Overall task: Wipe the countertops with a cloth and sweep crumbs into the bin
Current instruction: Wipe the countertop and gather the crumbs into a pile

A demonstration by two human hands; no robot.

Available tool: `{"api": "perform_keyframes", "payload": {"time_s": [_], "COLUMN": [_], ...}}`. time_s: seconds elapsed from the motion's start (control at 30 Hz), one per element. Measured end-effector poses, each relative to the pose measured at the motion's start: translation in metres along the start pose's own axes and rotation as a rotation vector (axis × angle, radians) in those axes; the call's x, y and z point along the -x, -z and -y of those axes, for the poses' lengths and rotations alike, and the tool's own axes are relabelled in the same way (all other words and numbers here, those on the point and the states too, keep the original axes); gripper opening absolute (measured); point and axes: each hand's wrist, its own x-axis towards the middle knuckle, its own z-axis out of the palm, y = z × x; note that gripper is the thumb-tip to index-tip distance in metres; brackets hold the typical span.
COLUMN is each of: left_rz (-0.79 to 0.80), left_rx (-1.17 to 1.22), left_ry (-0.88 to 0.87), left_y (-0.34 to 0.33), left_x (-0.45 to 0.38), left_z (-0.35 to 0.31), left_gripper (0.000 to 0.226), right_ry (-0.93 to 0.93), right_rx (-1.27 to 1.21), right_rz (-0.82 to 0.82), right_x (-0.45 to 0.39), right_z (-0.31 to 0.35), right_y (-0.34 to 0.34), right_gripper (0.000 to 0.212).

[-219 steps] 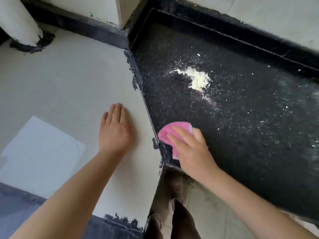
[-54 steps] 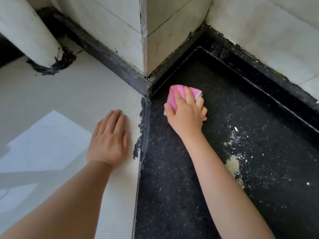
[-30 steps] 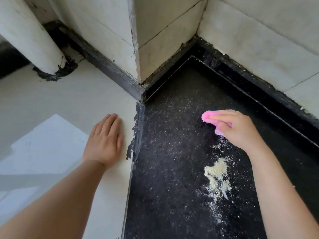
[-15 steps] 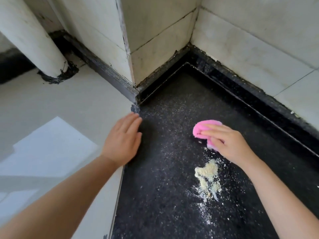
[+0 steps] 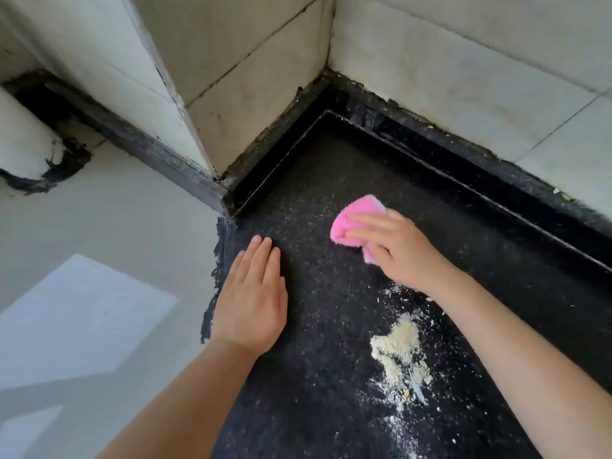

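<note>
Fingers [image 5: 364, 226] of the right hand [image 5: 397, 250] lie fairly straight across the pink cloth [image 5: 356, 217], thumb side hidden, pressing it flat onto the black speckled desk [image 5: 314, 376]. Left hand [image 5: 251, 299] is flat on the desk, fingers straight and pressed together, holding nothing, right at the seam with the pale surface [image 5: 109, 226] at 9 o'clock.

Step in hand, as I read it: gathering crumbs, wiping from the back corner toward the pile. Crumb pile [image 5: 399, 349] sits at 5 o'clock from the cloth, apart from it, with loose dust trailing on toward 6 o'clock.

Next move likely calls for a low, steady drag of the cloth toward 5 o'clock, with the left hand cupped at the desk edge to catch. No bin in view, so the dump point is unknown.

Room: desk has a raised black lip [image 5: 463, 167] along 12 to 3 o'clock, grimy white tiled walls [image 5: 447, 61] above, a projecting tiled corner at 11 o'clock, a white pipe [image 5: 23, 140] at 10 o'clock.
</note>
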Motion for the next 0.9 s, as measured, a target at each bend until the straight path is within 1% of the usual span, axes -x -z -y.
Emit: {"api": "perform_keyframes", "payload": {"time_s": [0.07, 0.1, 0.13, 0.17, 0.2, 0.27, 0.3, 0.4, 0.47, 0.53, 0.63, 0.67, 0.7, 0.73, 0.77, 0.83, 0.9], "left_rz": [-0.053, -0.035, 0.018, 0.068, 0.078, 0.043, 0.031, 0.031, 0.001, -0.043, -0.069, -0.056, -0.039, -0.028, -0.040, -0.061, -0.067], "left_rx": [-0.001, 0.006, 0.014, 0.016, 0.019, 0.039, 0.061, 0.010, -0.034, -0.042, -0.031, -0.013, 0.007, 0.023, 0.023, 0.002, 0.010], "left_ry": [-0.028, -0.024, -0.008, 0.000, 0.002, -0.003, 0.010, 0.024, -0.014, -0.033, -0.032, -0.016, 0.003, 0.016, 0.011, -0.017, -0.013], "left_y": [0.001, 0.001, 0.002, 0.003, 0.003, 0.003, 0.003, -0.002, -0.004, -0.005, -0.007, -0.006, -0.005, -0.004, -0.005, -0.006, -0.004], "left_x": [-0.002, -0.003, -0.004, -0.003, -0.003, -0.004, -0.004, -0.005, -0.007, -0.007, -0.005, -0.004, -0.004, -0.004, -0.005, -0.006, -0.007], "left_z": [-0.002, -0.002, -0.002, -0.001, -0.001, -0.002, -0.003, -0.001, 0.000, 0.001, 0.001, 0.000, 0.000, 0.001, 0.000, -0.001, -0.001], "left_gripper": [0.064, 0.064, 0.066, 0.066, 0.067, 0.065, 0.062, 0.054, 0.050, 0.048, 0.042, 0.043, 0.045, 0.046, 0.046, 0.042, 0.040], "right_ry": [0.084, 0.092, 0.076, 0.068, 0.076, 0.072, 0.072, 0.066, 0.038, 0.076, 0.102, 0.104, 0.112, 0.101, 0.080, -0.033, -0.150], "right_rx": [-0.083, -0.131, -0.164, -0.162, -0.142, -0.086, -0.046, 0.051, 0.063, -0.008, -0.150, -0.198, -0.221, -0.223, -0.196, -0.088, 0.014], "right_rz": [0.129, 0.187, 0.218, 0.200, 0.138, 0.000, -0.030, -0.057, -0.056, 0.008, 0.263, 0.315, 0.313, 0.258, 0.169, -0.004, -0.063], "right_x": [0.023, 0.024, 0.016, 0.004, -0.015, -0.057, -0.076, -0.104, -0.088, -0.052, 0.009, 0.022, 0.030, 0.031, 0.026, 0.006, -0.014], "right_z": [0.013, 0.015, 0.016, 0.018, 0.019, 0.012, 0.008, 0.008, 0.019, 0.033, 0.036, 0.032, 0.029, 0.024, 0.015, -0.005, -0.028], "right_y": [0.009, 0.021, 0.032, 0.040, 0.045, 0.040, 0.033, 0.006, -0.001, -0.003, 0.010, 0.018, 0.028, 0.038, 0.047, 0.059, 0.063], "right_gripper": [0.038, 0.036, 0.037, 0.040, 0.042, 0.043, 0.042, 0.038, 0.037, 0.036, 0.038, 0.038, 0.038, 0.039, 0.038, 0.038, 0.039]}}
